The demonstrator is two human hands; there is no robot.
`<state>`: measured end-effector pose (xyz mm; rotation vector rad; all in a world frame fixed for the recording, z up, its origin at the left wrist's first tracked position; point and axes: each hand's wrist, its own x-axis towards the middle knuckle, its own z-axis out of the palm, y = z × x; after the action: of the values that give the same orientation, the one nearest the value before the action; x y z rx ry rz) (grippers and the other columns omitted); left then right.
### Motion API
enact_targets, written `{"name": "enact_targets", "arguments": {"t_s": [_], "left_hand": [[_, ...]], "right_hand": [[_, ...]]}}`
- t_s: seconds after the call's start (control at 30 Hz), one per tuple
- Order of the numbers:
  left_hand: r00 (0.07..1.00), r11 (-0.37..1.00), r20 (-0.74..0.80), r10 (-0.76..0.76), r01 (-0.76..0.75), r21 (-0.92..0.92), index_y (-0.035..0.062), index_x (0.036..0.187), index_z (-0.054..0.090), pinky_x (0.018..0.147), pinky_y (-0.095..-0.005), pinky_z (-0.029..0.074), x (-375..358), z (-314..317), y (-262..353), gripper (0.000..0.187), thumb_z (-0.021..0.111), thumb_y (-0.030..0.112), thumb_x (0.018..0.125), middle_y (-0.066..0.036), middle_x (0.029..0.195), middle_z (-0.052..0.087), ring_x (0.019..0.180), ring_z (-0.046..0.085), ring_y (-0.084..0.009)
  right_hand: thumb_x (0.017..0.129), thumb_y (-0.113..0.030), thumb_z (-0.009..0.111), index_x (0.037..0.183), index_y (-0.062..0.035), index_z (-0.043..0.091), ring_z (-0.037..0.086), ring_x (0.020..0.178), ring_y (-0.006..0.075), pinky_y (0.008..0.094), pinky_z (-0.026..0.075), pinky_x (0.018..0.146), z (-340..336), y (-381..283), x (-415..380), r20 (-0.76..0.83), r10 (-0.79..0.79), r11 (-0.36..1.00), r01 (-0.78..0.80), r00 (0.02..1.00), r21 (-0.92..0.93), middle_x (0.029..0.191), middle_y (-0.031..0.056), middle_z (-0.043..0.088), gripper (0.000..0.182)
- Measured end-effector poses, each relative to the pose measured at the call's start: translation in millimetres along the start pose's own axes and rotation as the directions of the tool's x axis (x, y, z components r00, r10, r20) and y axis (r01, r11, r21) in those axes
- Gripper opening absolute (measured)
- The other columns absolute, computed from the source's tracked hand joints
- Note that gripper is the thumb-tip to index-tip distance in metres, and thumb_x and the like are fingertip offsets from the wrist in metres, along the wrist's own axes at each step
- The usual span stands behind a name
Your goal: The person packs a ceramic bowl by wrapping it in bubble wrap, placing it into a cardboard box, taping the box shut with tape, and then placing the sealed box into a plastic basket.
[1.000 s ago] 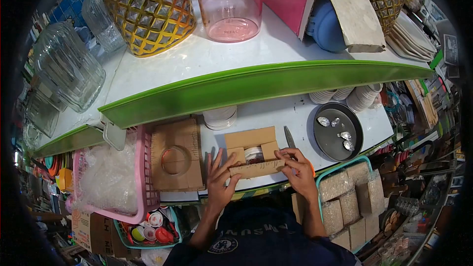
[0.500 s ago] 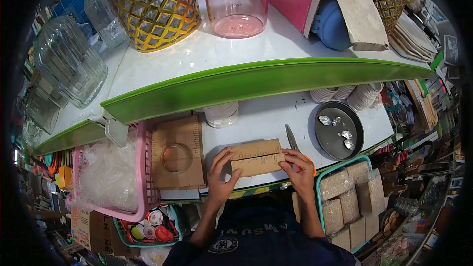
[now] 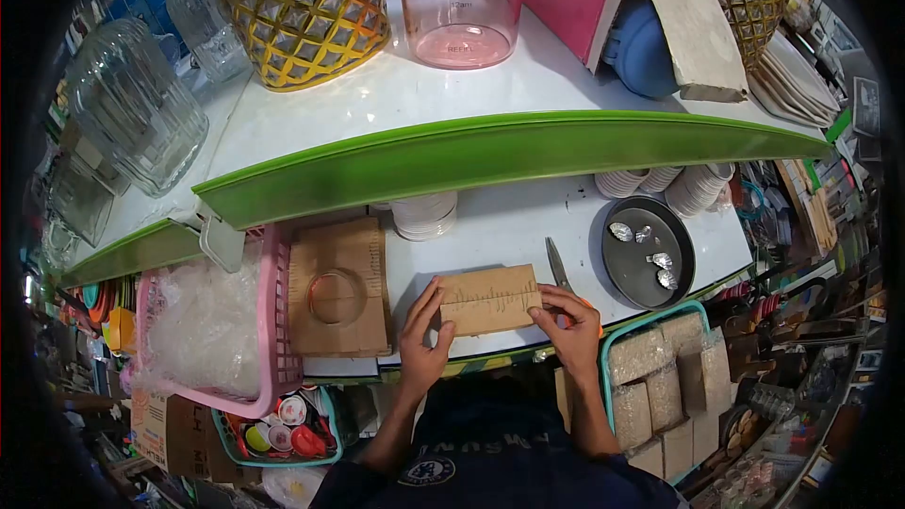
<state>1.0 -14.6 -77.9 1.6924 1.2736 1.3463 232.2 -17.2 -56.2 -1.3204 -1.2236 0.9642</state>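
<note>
A small piece of brown cardboard, folded into a flat box shape with a seam along its middle, is held between both hands above the white lower shelf. My left hand grips its left end, thumb at the near corner and fingers behind. At the right end, my right hand pinches it between thumb and fingers. Scissors with orange handles lie just behind my right hand, which partly hides them. To the left, a clear ring, looking like a tape roll, rests on flat cardboard sheets.
A dark round pan holds several crumpled silvery pieces. A teal basket of plastic-wrapped brown blocks stands at right. At left are a pink basket of clear plastic and a teal bin. A green-edged shelf overhangs, with glassware above.
The dark gap along the cardboard's middle has narrowed to a thin seam as its flaps came together. Both hands keep hold of its ends. The view has shifted slightly.
</note>
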Motion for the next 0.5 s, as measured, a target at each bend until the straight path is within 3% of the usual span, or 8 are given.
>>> {"name": "enact_targets", "arguments": {"t_s": [0.2,0.5], "left_hand": [[1.0,1.0,0.008,0.001,-0.001,0.017,-0.0023,0.139,0.05,0.112,-0.0386,0.034,-1.4,2.6,1.3,0.052,0.057,0.001,0.087,-0.019,0.147,0.046,0.136,0.044,-0.0314],[0.999,0.998,0.031,0.019,-0.02,0.053,-0.0033,0.142,0.045,0.113,-0.0394,0.031,-0.1,2.2,4.3,0.054,0.054,0.001,0.089,-0.02,0.149,0.043,0.139,0.04,-0.0327]], "right_hand": [[0.079,-0.007,0.079,0.103,-0.0024,0.074,0.065,0.106,0.0222,0.0326,0.051,0.089,-4.4,-1.8,2.6,0.042,-0.022,0.999,0.024,0.999,-0.046,0.115,0.0153,0.069,0.025],[0.078,-0.007,0.079,0.103,-0.0022,0.074,0.065,0.1,0.0174,0.0272,0.054,0.077,-5.9,0.9,4.6,0.055,-0.033,0.997,0.037,0.998,-0.065,0.115,0.0152,0.069,0.026]]}}
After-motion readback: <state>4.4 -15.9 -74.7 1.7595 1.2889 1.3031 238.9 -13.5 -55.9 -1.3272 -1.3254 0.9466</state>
